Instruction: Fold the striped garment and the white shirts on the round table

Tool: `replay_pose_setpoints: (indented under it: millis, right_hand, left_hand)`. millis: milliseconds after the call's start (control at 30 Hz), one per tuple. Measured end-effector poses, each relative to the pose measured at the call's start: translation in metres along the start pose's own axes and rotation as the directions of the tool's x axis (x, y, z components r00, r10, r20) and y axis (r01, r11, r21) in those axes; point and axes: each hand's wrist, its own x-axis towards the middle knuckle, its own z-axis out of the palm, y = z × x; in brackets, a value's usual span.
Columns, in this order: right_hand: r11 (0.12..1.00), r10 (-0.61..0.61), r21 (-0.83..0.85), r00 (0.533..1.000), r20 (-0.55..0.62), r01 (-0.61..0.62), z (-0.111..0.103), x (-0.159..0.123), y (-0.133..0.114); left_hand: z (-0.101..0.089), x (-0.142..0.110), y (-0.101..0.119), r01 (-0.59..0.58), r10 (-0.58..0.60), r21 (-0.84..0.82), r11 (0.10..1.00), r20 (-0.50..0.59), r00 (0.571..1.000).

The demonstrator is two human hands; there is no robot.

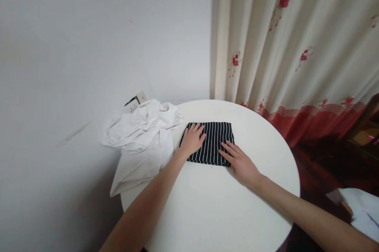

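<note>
A black cloth with white stripes (211, 141), folded into a flat rectangle, lies on the round white table (231, 204). My left hand (193, 139) rests on its left side, palm down with the fingers spread. On the lower right edge of the cloth lies my right hand (238, 162), its fingers stretched out flat over the stripes. Neither hand grips the cloth. What kind of garment or fabric it is, the folds do not show.
A crumpled white cloth (145, 129) is heaped at the table's left, partly hanging over the edge. Behind it, a socket (132, 105) sits on the white wall (103, 38). A flowered curtain (260, 46) hangs at the back right. Something white (359, 208) lies at lower right.
</note>
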Motion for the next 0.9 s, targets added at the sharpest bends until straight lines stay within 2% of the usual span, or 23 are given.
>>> replay_pose_setpoints:
  millis: [133, 233, 300, 367, 467, 533, 600, 667, 767, 900]
  right_hand:
    - [1.000, 0.031, -0.004, 0.999, -0.023, -0.031, 0.000, -0.004, 0.002]
    - [0.998, 0.063, -0.010, 0.998, -0.007, -0.063, -0.005, -0.016, -0.004]
    - [0.995, 0.101, -0.020, 0.995, 0.021, -0.100, -0.016, -0.019, -0.014]
    - [0.988, 0.157, -0.018, 0.987, 0.024, -0.156, -0.030, -0.009, -0.027]
    - [0.983, 0.182, 0.008, 0.982, -0.048, -0.182, -0.042, 0.037, -0.043]
    - [0.982, 0.189, 0.031, 0.978, -0.084, -0.187, -0.034, 0.076, -0.044]
    - [0.967, 0.254, 0.030, 0.966, -0.043, -0.253, -0.015, 0.109, -0.035]
    - [0.932, 0.362, 0.001, 0.932, 0.031, -0.362, 0.007, 0.129, -0.019]
    - [0.893, 0.449, -0.025, 0.884, 0.132, -0.449, 0.034, 0.135, 0.007]
    - [0.885, 0.464, -0.022, 0.874, 0.148, -0.466, 0.044, 0.128, 0.031]
  left_hand:
    - [0.020, -0.002, -0.006, 0.050, -0.055, 0.054, 0.997, 0.089, 0.995]
    - [0.024, -0.002, -0.011, 0.064, -0.069, 0.068, 0.996, 0.072, 0.995]
    - [0.024, -0.002, -0.011, 0.061, -0.066, 0.071, 0.996, 0.070, 0.995]
    - [0.024, -0.003, -0.010, 0.055, -0.060, 0.070, 0.996, 0.073, 0.996]
    - [0.023, -0.003, -0.010, 0.049, -0.054, 0.074, 0.996, 0.075, 0.996]
    - [0.024, -0.004, -0.011, 0.036, -0.043, 0.085, 0.996, 0.078, 0.996]
    - [0.025, -0.004, -0.012, 0.031, -0.040, 0.102, 0.994, 0.080, 0.996]
    - [0.026, -0.004, -0.012, 0.046, -0.055, 0.112, 0.993, 0.076, 0.996]
    - [0.028, -0.003, -0.011, 0.072, -0.082, 0.126, 0.989, 0.071, 0.994]
    - [0.026, -0.004, -0.008, 0.087, -0.099, 0.142, 0.986, 0.075, 0.992]
